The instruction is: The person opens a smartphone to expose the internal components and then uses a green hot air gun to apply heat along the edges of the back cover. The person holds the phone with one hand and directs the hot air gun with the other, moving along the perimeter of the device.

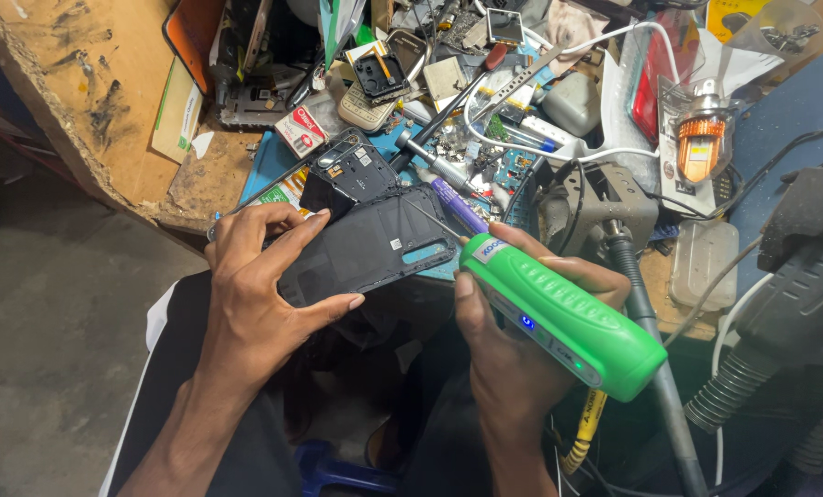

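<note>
Right now my left hand [255, 285] clamps a dark opened phone [370, 248], fingers spread over its back, holding it tilted just above the cluttered table [200, 175]. My right hand [513, 331] wraps tight around a green electric screwdriver [559, 313], its thin bit resting on the phone near the top edge. A purple-handled tool [457, 204] lies just beyond, and a grey hose [655, 368] runs beside my right wrist.
</note>
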